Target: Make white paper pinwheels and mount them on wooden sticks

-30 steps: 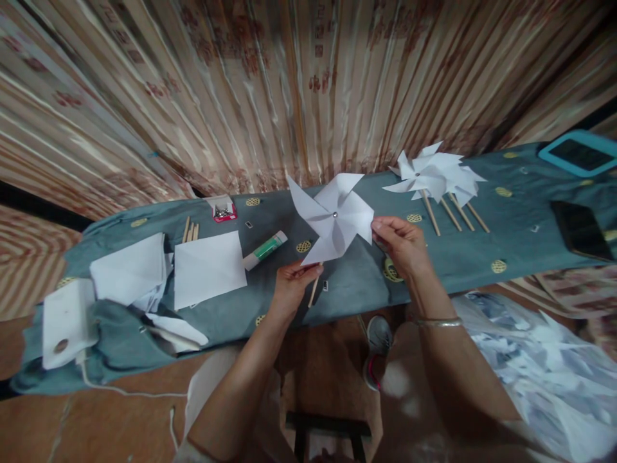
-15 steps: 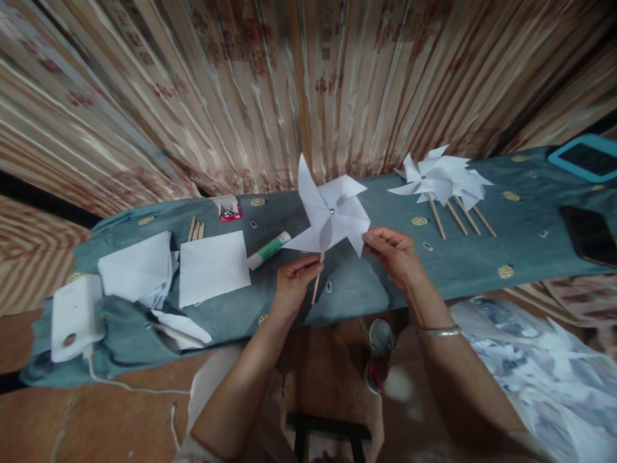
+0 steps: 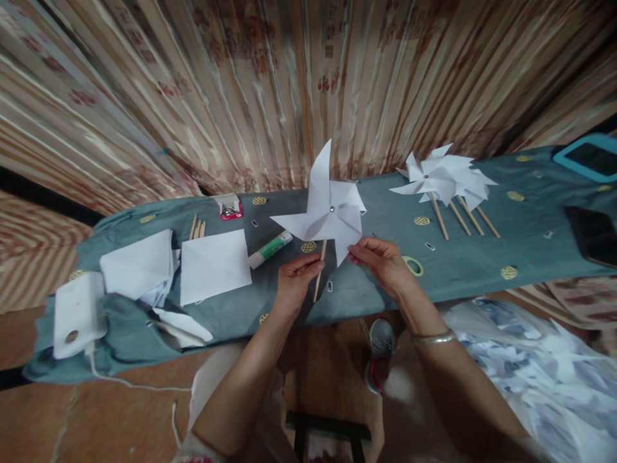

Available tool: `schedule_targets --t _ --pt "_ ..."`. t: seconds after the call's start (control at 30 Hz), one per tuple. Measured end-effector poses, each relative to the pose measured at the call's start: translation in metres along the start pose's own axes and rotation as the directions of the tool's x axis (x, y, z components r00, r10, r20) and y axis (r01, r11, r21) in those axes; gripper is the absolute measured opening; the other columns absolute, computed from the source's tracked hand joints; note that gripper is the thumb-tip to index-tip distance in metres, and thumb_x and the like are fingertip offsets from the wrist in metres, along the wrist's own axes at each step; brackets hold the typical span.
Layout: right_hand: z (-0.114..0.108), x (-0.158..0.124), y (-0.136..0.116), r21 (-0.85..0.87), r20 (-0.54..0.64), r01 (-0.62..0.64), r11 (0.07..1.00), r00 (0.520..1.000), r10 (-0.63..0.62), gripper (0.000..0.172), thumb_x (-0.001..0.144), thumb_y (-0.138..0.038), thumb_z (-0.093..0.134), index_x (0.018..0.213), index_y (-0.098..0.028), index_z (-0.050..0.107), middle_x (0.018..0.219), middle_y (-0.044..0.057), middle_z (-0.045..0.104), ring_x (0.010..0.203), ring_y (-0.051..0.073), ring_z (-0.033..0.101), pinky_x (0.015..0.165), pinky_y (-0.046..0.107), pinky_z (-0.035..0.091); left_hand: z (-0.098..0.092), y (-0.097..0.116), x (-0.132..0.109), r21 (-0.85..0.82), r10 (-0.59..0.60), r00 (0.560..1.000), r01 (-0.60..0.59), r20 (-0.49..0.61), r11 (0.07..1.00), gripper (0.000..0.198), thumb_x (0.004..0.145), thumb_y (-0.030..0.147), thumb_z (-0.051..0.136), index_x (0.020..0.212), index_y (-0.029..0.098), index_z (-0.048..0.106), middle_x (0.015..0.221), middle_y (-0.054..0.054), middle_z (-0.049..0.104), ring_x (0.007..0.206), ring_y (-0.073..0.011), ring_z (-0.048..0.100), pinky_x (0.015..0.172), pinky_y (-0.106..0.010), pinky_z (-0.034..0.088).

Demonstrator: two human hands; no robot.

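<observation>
A white paper pinwheel (image 3: 330,215) with a silver pin at its centre stands on a thin wooden stick (image 3: 319,273), held above the grey-blue cloth (image 3: 366,289). My left hand (image 3: 294,283) is closed round the stick. My right hand (image 3: 380,260) pinches the tip of the pinwheel's lowest blade. Both hands are in front of me at the middle of the cloth.
Several finished pinwheels (image 3: 446,180) lie at the right. A glue stick (image 3: 270,249), white paper squares (image 3: 214,267), spare sticks (image 3: 196,228), a small box of pins (image 3: 230,209) and a tape ring (image 3: 412,265) lie nearby. A dark phone (image 3: 592,235), a blue-edged tablet (image 3: 588,157) and a white power block (image 3: 77,312) sit at the ends.
The pinwheel has turned clockwise as my right hand drew a blade tip down and to the left. My left hand has kept hold of the stick.
</observation>
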State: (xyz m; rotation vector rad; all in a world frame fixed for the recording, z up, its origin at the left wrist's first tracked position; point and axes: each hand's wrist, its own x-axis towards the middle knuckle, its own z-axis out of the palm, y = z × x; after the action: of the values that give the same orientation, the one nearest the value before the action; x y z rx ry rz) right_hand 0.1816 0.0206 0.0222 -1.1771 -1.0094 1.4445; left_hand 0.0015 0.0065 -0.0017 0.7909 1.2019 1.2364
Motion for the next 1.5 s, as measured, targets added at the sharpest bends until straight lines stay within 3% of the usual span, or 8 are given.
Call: schedule_targets --t 0.6,0.73,0.87,0.97,1.03,1.13,1.33,1.5 --pt "0.022 -0.005 0.001 -0.112 0.063 -0.004 0.994 0.998 0.011 0.035 0.057 -0.052 0.086 0.061 -0.020 0.072 0.060 0.000 0.068 0.055 0.010 0.052 0.056 0.026 0.042 0.002 0.001 -0.003 -0.028 0.008 0.997 -0.006 0.077 1.000 0.023 0.057 0.027 0.084 0.079 0.019 0.080 0.086 -0.004 0.078 0.085 -0.0210 0.070 0.091 -0.036 0.051" --pt "0.009 -0.005 -0.007 -0.209 0.117 0.040 0.977 0.993 -0.016 0.043 0.061 -0.062 0.080 0.060 -0.020 0.072 0.057 0.001 0.067 0.050 0.009 0.048 0.050 0.025 0.038 0.001 0.001 -0.003 -0.030 -0.014 0.998 0.016 0.058 0.999 0.026 0.055 0.030 0.086 0.078 0.019 0.080 0.084 -0.004 0.078 0.083 -0.0212 0.070 0.089 -0.036 0.052" --pt "-0.023 -0.001 -0.018 -0.165 -0.031 0.086 0.983 0.995 -0.092 0.044 0.062 -0.065 0.079 0.058 -0.021 0.071 0.055 0.002 0.065 0.048 0.010 0.045 0.047 0.026 0.035 0.000 0.002 -0.003 -0.032 -0.039 0.997 0.041 0.062 0.999 0.030 0.054 0.033 0.087 0.079 0.018 0.080 0.083 -0.005 0.078 0.083 -0.0213 0.071 0.088 -0.035 0.052" --pt "-0.041 0.006 -0.020 -0.091 -0.267 0.189 0.978 0.941 -0.207 0.039 0.057 -0.060 0.084 0.062 -0.024 0.070 0.065 0.001 0.069 0.052 0.010 0.047 0.052 0.027 0.041 0.000 0.001 -0.005 -0.009 -0.061 0.993 0.062 0.101 0.998 0.030 0.055 0.034 0.087 0.079 0.018 0.080 0.082 -0.005 0.078 0.080 -0.0203 0.070 0.084 -0.033 0.052" --pt "-0.045 0.012 -0.019 -0.113 -0.342 0.234 0.966 0.904 -0.258 0.039 0.055 -0.058 0.085 0.069 -0.025 0.072 0.075 0.001 0.072 0.062 0.013 0.056 0.059 0.027 0.046 0.001 0.000 -0.006 0.004 -0.081 0.988 0.081 0.133 0.997 0.030 0.055 0.035 0.087 0.079 0.018 0.080 0.080 -0.005 0.078 0.076 -0.0196 0.069 0.080 -0.033 0.052" --pt "-0.044 0.017 -0.016 -0.174 -0.327 0.245 0.954 0.899 -0.290 0.040 0.057 -0.058 0.084 0.078 -0.025 0.074 0.082 0.002 0.073 0.075 0.017 0.062 0.067 0.029 0.049 0.002 -0.001 -0.007 -0.003 -0.115 0.978 0.117 0.174 0.993 0.032 0.054 0.037 0.088 0.079 0.019 0.080 0.079 -0.005 0.078 0.075 -0.0187 0.068 0.079 -0.032 0.051" --pt "-0.039 0.020 -0.013 -0.147 -0.271 0.206 0.968 0.932 -0.239 0.038 0.054 -0.055 0.086 0.074 -0.024 0.074 0.070 -0.001 0.069 0.065 0.014 0.058 0.065 0.029 0.047 0.003 0.000 -0.007 -0.018 -0.129 0.978 0.134 0.166 0.991 0.031 0.052 0.035 0.089 0.076 0.019 0.080 0.079 -0.005 0.078 0.073 -0.0172 0.067 0.079 -0.031 0.051" --pt "-0.039 0.019 -0.012 -0.123 -0.268 0.165 0.979 0.944 -0.193 0.035 0.051 -0.051 0.088 0.069 -0.024 0.073 0.063 -0.002 0.065 0.057 0.012 0.053 0.058 0.027 0.043 0.003 0.002 -0.007 0.004 -0.104 0.985 0.105 0.134 0.994 0.027 0.053 0.034 0.087 0.075 0.020 0.080 0.080 -0.005 0.078 0.079 -0.0209 0.069 0.085 -0.035 0.051"
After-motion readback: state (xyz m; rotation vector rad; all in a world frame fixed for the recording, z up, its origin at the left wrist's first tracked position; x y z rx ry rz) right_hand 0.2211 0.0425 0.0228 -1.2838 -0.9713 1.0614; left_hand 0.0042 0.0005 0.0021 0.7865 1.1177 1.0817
